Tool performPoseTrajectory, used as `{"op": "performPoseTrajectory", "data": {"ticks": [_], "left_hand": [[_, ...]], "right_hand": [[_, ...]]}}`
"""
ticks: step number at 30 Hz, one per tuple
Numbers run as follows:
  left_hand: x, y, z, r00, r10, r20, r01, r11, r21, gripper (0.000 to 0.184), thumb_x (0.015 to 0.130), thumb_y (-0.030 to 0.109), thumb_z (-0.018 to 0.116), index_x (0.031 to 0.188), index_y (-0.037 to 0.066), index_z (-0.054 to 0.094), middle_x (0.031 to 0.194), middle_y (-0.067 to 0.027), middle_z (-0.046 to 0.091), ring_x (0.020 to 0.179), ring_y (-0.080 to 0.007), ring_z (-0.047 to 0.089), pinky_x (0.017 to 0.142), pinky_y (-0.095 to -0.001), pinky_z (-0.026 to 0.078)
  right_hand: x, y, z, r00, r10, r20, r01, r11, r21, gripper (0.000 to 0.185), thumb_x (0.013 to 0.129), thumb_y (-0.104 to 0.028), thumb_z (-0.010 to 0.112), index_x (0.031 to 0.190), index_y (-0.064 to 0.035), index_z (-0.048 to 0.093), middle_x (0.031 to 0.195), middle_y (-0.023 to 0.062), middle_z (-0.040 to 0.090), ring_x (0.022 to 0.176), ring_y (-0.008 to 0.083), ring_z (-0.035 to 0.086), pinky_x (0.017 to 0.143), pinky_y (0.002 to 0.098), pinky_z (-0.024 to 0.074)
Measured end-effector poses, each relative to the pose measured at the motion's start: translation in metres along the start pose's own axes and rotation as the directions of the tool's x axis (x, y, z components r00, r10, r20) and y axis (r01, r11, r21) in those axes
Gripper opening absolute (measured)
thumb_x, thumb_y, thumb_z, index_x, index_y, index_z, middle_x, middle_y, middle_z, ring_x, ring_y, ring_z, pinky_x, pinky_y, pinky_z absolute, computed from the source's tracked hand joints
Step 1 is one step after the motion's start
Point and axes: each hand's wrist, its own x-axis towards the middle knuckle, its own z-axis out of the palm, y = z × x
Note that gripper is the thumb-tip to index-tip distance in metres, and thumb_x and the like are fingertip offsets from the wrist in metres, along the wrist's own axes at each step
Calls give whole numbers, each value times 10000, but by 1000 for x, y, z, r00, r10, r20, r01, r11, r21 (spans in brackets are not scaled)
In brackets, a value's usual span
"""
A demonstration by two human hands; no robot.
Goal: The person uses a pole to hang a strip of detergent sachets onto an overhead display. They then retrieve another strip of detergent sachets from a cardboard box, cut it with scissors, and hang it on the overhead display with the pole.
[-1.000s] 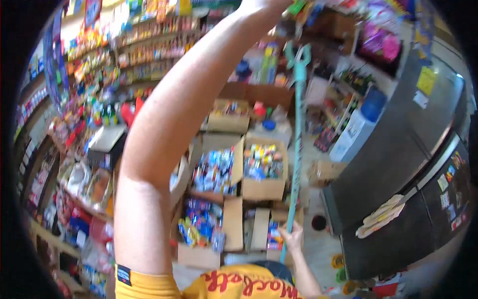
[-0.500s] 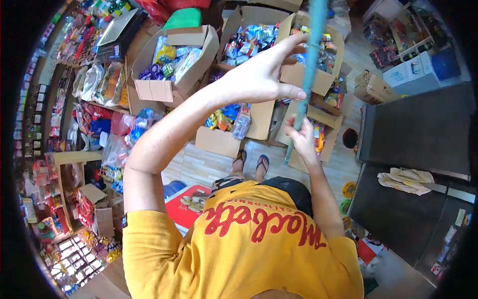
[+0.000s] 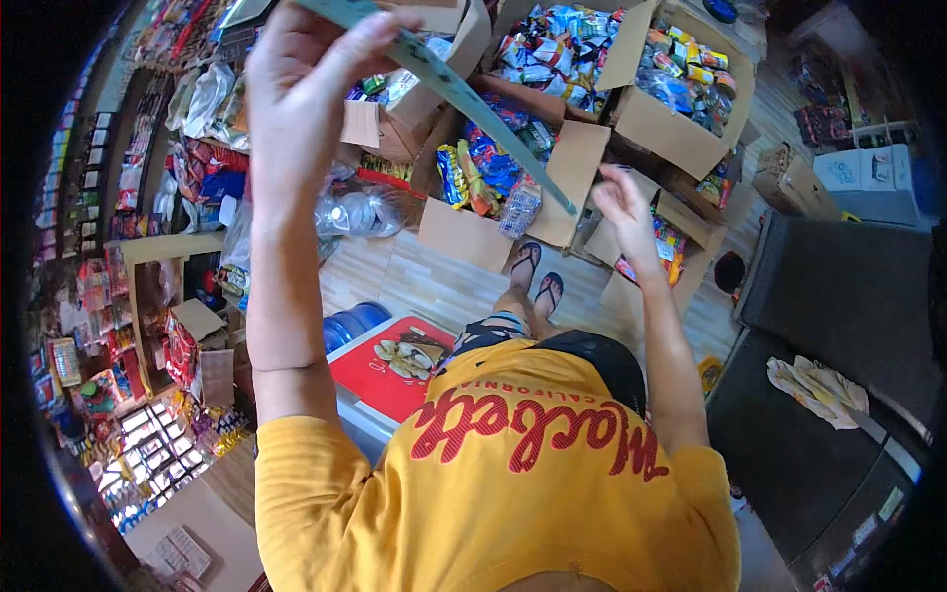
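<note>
My left hand (image 3: 301, 94) is raised at the upper left, its thumb and fingers closed round a flat pale green pole (image 3: 473, 104). The pole slants down to the right across the view, its top end cut off by the frame. Its lower tip lies in front of a flap of the cardboard box (image 3: 575, 163) with colourful packets. Just right of that tip, my right hand (image 3: 626, 207) is held open and apart from the pole, over a smaller box of packets (image 3: 671, 252).
More open boxes of packets (image 3: 686, 148) stand ahead. On the left are stocked shelves (image 3: 128, 178) and plastic bottles (image 3: 365, 212). A red-topped container (image 3: 380, 380) is beside my legs. A dark fridge (image 3: 838, 316) with a cloth (image 3: 819, 390) stands right.
The pole has swung from near upright to a slant towards the upper left. My left hand has moved left and up and now grips it; my right hand has let go of it.
</note>
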Motion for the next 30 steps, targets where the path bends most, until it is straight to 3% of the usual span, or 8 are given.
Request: {"op": "performPoseTrajectory", "data": {"ticks": [7, 14, 21, 24, 26, 27, 29, 30], "left_hand": [[19, -57, -44, 984, -16, -179, 24, 999, 43, 206, 861, 61, 537, 1053, 18, 476, 958, -153, 624, 896, -203, 611, 766, -296, 507], [30, -210, -24, 940, -173, -295, 177, 984, -12, 201, 806, 26, 591, 979, 3, 491, 846, -62, 592, 780, -123, 573, 680, -258, 474], [12, -347, -2, 830, -343, -439, 383, 924, 1, 204, 780, 57, 608, 928, -14, 487, 770, -92, 563, 690, -164, 545, 637, -305, 451], [2, -380, -13, 752, -441, -490, 599, 768, 228, 233, 761, 86, 638, 903, -15, 484, 778, -97, 551, 718, -181, 541, 654, -327, 443], [-13, -423, -22, 595, -639, -488, 772, 623, 125, 298, 757, 94, 646, 972, -10, 468, 810, -96, 556, 727, -192, 541, 642, -323, 449], [-12, -406, -22, 525, -757, -389, 752, 626, -204, 378, 763, 54, 628, 1076, 5, 423, 907, -113, 558, 735, -214, 552, 668, -330, 473], [-26, -401, -33, 623, -744, -243, 645, 663, -379, 536, 777, -22, 574, 1245, 29, 317, 1051, -132, 523, 859, -230, 558, 780, -342, 479], [-33, -395, -34, 699, -679, -224, 653, 734, -186, 574, 781, -31, 561, 1285, 34, 293, 1084, -138, 512, 903, -230, 552, 811, -340, 470]], "right_hand": [[-42, 84, -39, 972, 234, 12, -171, 745, -645, 334, 719, -94, 646, 1032, -12, 564, 688, 23, 538, 644, 112, 510, 589, 271, 422], [-60, 113, -41, 960, 279, -5, -205, 691, -694, 275, 701, -53, 609, 971, -18, 575, 648, 48, 507, 611, 123, 495, 567, 279, 412], [-105, 149, -71, 932, 350, -89, -302, 621, -723, 280, 704, -30, 583, 983, -21, 576, 597, 67, 509, 550, 136, 490, 531, 286, 412], [-138, 140, -71, 740, 651, -171, -511, 377, -773, 326, 733, -80, 616, 1055, -41, 584, 893, 153, 627, 813, 232, 606, 700, 342, 466], [-161, 137, -72, 675, 718, -171, -553, 338, -762, 323, 734, -80, 615, 1053, -40, 584, 894, 151, 627, 810, 231, 606, 696, 341, 466], [-171, 139, -73, 658, 733, -172, -568, 335, -752, 321, 735, -79, 614, 1052, -39, 584, 894, 150, 627, 809, 230, 605, 694, 340, 466], [-192, 137, -78, 651, 739, -174, -593, 352, -724, 318, 737, -78, 612, 1051, -39, 584, 894, 148, 627, 806, 229, 605, 689, 338, 466], [-199, 136, -78, 647, 741, -180, -607, 357, -711, 316, 737, -78, 612, 1050, -38, 584, 894, 147, 627, 804, 228, 605, 687, 338, 466]]}}
